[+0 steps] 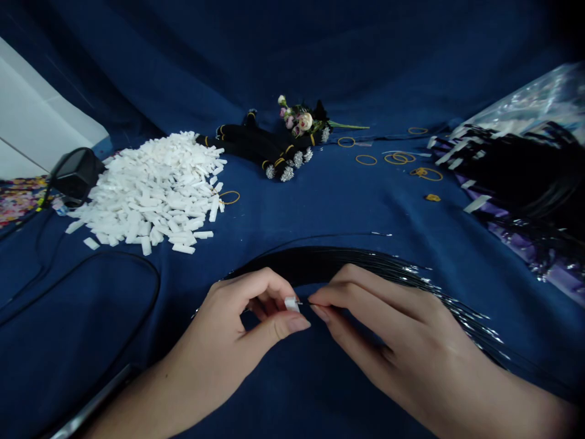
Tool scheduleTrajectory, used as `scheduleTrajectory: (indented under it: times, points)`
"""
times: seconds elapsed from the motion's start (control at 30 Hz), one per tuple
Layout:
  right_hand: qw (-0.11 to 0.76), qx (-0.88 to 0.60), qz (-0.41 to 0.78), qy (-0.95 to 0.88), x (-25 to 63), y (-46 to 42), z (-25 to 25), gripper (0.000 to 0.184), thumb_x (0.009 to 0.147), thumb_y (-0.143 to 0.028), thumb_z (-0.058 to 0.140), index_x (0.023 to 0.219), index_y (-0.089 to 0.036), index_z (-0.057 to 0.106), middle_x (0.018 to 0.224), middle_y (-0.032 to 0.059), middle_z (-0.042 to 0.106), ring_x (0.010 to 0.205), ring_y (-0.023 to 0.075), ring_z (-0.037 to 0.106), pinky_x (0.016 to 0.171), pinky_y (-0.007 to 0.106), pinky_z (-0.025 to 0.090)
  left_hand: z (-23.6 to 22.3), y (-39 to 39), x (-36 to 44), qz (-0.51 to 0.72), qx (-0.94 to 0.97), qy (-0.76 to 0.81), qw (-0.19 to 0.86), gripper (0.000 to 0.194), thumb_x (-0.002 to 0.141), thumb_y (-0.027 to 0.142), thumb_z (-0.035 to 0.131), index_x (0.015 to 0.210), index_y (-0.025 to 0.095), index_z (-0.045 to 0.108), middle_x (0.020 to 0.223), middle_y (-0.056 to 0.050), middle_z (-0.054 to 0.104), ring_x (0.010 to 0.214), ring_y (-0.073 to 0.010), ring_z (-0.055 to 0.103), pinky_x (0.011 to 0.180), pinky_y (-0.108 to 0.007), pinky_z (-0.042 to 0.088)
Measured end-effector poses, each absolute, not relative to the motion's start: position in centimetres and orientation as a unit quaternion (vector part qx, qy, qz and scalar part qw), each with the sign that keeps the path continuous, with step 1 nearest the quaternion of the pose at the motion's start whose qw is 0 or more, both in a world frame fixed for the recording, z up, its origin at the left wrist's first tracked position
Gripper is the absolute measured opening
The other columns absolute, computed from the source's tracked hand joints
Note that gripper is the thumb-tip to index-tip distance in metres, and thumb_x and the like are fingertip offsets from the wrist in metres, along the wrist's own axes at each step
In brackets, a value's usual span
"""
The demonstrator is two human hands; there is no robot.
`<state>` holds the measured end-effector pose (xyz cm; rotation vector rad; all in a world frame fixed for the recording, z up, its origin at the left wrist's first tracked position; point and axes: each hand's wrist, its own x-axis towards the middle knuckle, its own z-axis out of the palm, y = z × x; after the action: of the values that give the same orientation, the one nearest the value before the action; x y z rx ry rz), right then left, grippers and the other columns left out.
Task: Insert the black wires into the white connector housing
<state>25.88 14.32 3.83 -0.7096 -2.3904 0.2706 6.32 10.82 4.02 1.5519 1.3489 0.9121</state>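
Between thumb and forefinger, my left hand (256, 323) pinches a small white plastic connector housing (291, 303). My right hand (384, 329) pinches a thin black wire (306, 303) close to its bare silvery end, which points left at the housing. Wire tip and housing meet or nearly meet; I cannot tell whether the tip is inside. Just beyond both hands lies a curved bundle of black wires (292, 262), its shiny ends fanned out to the right behind my right hand.
A large heap of white housings (159, 183) lies at left, near a black box-shaped device (77, 174) with a cable. Bundled black wires (265, 143) and artificial flowers (301, 119) lie at the back. Rubber bands (400, 158) are scattered right of centre, before more taped black wires (516, 158).
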Motion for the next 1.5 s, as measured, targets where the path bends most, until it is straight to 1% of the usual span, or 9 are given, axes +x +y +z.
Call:
scheduleTrajectory:
  times: [0.23,0.53,0.67,0.73,0.8,0.87,1.0,1.23,1.5]
  points:
    - [0.242,-0.253,0.095,-0.932,25.9,14.4,3.7,0.020,0.093,-0.008,0.045,0.089,-0.015,0.063,0.075,0.0027,0.055,0.059,0.0101,0.050,0.047,0.026,0.043,3.6,10.7,6.6,0.320,0.671,0.559,0.368,0.018,0.082,0.018,0.070,0.068,0.024,0.060,0.064,0.010,0.063,0.059,-0.0082,0.059,0.057,-0.017,0.045]
    - [0.222,-0.234,0.175,-0.930,26.0,14.4,3.3,0.020,0.094,-0.009,0.043,0.086,-0.016,0.059,0.076,0.0010,0.055,0.060,0.0086,0.049,0.051,0.024,0.042,3.4,10.3,6.4,0.265,0.732,0.549,0.303,0.019,0.087,0.019,0.066,0.071,0.023,0.057,0.068,0.008,0.062,0.060,-0.0095,0.058,0.059,-0.021,0.044]
    - [0.302,-0.252,0.043,-0.918,26.2,14.8,3.9,0.014,0.095,-0.014,0.049,0.099,-0.019,0.061,0.097,0.0057,0.063,0.084,0.0140,0.057,0.072,0.030,0.050,3.7,11.0,5.8,0.310,0.704,0.567,0.294,0.014,0.086,0.020,0.067,0.075,0.025,0.061,0.070,0.009,0.065,0.063,-0.0099,0.061,0.061,-0.019,0.047]
    - [0.341,-0.230,-0.037,-0.911,26.2,14.5,4.0,0.016,0.093,-0.013,0.053,0.106,-0.018,0.061,0.105,0.0096,0.063,0.093,0.0189,0.057,0.079,0.036,0.050,3.8,11.5,5.5,0.340,0.668,0.587,0.305,0.012,0.086,0.023,0.066,0.075,0.025,0.061,0.070,0.008,0.066,0.065,-0.0105,0.064,0.060,-0.019,0.048]
    - [0.332,-0.181,-0.055,-0.924,25.9,14.2,3.7,0.016,0.092,-0.011,0.051,0.103,-0.015,0.063,0.097,0.0101,0.064,0.089,0.0194,0.058,0.075,0.035,0.050,3.9,11.9,5.1,0.366,0.626,0.605,0.328,0.010,0.086,0.026,0.066,0.076,0.024,0.062,0.073,0.006,0.068,0.069,-0.0119,0.067,0.060,-0.019,0.050]
    - [0.277,-0.161,-0.060,-0.945,25.4,14.2,3.0,0.022,0.094,-0.009,0.044,0.100,-0.012,0.065,0.089,0.0096,0.064,0.084,0.0193,0.058,0.071,0.033,0.051,3.9,12.2,4.8,0.389,0.594,0.612,0.348,0.011,0.085,0.028,0.066,0.077,0.023,0.062,0.074,0.004,0.069,0.071,-0.0128,0.068,0.061,-0.019,0.051]
    - [0.193,-0.216,-0.073,-0.954,24.5,15.1,1.2,0.024,0.092,-0.007,0.044,0.104,-0.008,0.065,0.101,0.0142,0.061,0.089,0.0223,0.055,0.072,0.036,0.052,4.2,12.5,4.6,0.414,0.559,0.608,0.384,0.010,0.086,0.027,0.065,0.080,0.020,0.062,0.072,0.003,0.069,0.069,-0.0115,0.068,0.064,-0.018,0.053]
    - [0.198,-0.233,-0.047,-0.951,24.7,15.6,1.1,0.014,0.090,-0.008,0.051,0.084,-0.014,0.062,0.091,0.0086,0.055,0.078,0.0174,0.047,0.067,0.031,0.045,4.1,12.5,4.5,0.429,0.538,0.585,0.429,0.005,0.088,0.026,0.066,0.088,0.020,0.065,0.076,0.003,0.071,0.074,-0.0105,0.068,0.069,-0.017,0.053]
    - [0.171,-0.237,-0.049,-0.955,24.6,15.6,1.0,0.012,0.088,-0.010,0.053,0.078,-0.015,0.058,0.081,0.0057,0.053,0.077,0.0194,0.044,0.069,0.035,0.044,4.1,12.2,4.4,0.412,0.514,0.552,0.511,0.014,0.090,0.038,0.065,0.092,0.025,0.070,0.082,0.006,0.073,0.078,-0.0058,0.067,0.069,-0.008,0.051]
